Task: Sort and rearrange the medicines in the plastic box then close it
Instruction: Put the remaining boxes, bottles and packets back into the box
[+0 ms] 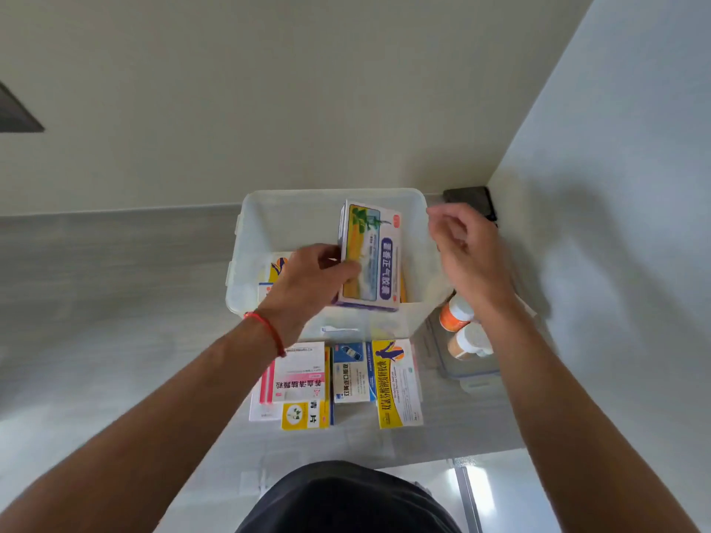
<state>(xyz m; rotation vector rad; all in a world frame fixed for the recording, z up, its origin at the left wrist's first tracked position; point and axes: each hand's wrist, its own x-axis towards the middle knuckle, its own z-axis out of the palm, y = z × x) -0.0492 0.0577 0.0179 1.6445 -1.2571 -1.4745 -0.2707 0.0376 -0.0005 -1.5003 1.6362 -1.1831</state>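
Observation:
A clear plastic box (269,209) stands open on the grey counter against the wall. My left hand (307,278) grips a large white, yellow and purple medicine carton (375,259) and holds it tilted inside the box. Another yellow carton (277,265) lies low in the box, partly hidden by my left hand. My right hand (465,248) hovers at the box's right rim with loosely curled fingers and nothing in it. Several medicine cartons lie in front of the box: a pink-and-white one (298,373), a blue one (352,373) and a yellow one (396,382).
The clear lid (473,373) lies right of the box with two orange-and-white pill bottles (459,313) on it. A dark object (471,200) sits in the back right corner. Walls close the back and right sides. The counter's front edge (442,455) is near my body.

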